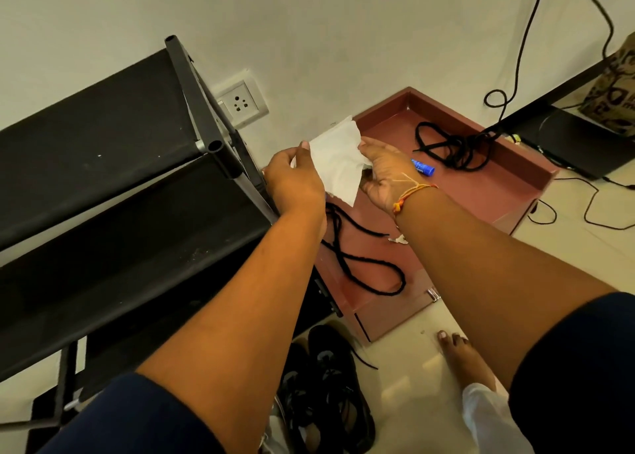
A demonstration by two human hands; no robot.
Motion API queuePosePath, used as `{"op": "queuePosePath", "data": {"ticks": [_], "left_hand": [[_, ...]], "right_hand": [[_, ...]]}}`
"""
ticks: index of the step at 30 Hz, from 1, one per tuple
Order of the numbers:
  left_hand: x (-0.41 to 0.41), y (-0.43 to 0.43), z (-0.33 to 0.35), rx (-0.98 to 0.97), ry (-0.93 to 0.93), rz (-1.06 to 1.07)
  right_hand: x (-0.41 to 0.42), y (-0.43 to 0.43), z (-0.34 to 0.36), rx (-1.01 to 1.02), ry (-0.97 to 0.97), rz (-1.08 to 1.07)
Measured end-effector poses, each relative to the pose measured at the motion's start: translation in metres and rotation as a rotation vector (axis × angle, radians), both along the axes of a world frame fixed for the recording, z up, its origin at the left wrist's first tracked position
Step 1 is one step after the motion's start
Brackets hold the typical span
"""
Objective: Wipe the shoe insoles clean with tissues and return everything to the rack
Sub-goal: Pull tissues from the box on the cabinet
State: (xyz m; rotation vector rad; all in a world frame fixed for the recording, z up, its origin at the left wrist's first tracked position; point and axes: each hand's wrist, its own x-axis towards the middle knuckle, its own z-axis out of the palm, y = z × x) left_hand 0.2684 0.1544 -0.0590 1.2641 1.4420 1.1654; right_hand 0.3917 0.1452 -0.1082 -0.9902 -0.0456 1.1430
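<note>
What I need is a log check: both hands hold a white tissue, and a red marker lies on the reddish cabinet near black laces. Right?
Not quite. The head view shows the marker on the reddish cabinet is blue, not red. The rest stands: left hand and right hand hold the white tissue, and black laces lie near the marker.

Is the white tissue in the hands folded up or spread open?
Spread open. The tissue hangs as one wide, creased sheet between the left hand and the right hand, each pinching one side edge.
</note>
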Motion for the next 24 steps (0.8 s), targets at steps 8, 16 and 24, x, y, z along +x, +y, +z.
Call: {"op": "queuePosePath", "data": {"ticks": [8,16,24], "left_hand": [[-0.030,-0.062,0.001,0.031,0.013,-0.175],[-0.083,-0.153,-0.022,-0.079,-0.014,-0.462],[-0.082,-0.156,-0.021,-0.150,-0.112,-0.320]], "right_hand": [[-0.029,-0.062,0.019,-0.072,-0.191,0.013],[-0.090,-0.160,0.006,0.018,-0.126,0.155],[-0.095,-0.174,-0.009,0.093,-0.358,0.184]]}}
